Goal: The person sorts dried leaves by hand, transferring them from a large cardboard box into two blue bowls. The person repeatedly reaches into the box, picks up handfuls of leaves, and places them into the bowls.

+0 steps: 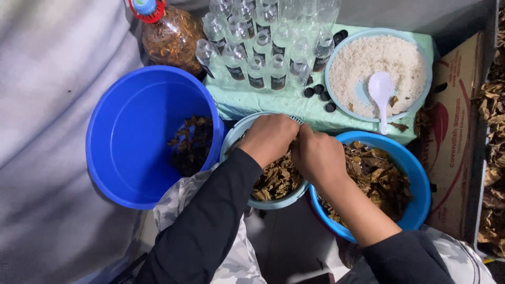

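Dried leaves (276, 181) in pale bowl (239, 131) right under both hands — left hand (269, 138) and right hand (317, 156) closed together, pinching something small, cannot tell what. Looks like sorting or picking step. Further picking calls for a fine fingertip grip — small bottles (263, 52) just beyond.

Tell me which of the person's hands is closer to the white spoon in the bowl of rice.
Right. The right hand is just below and left of the white spoon, over the bowls of dried leaves. The left hand sits beside it, farther left from the spoon.
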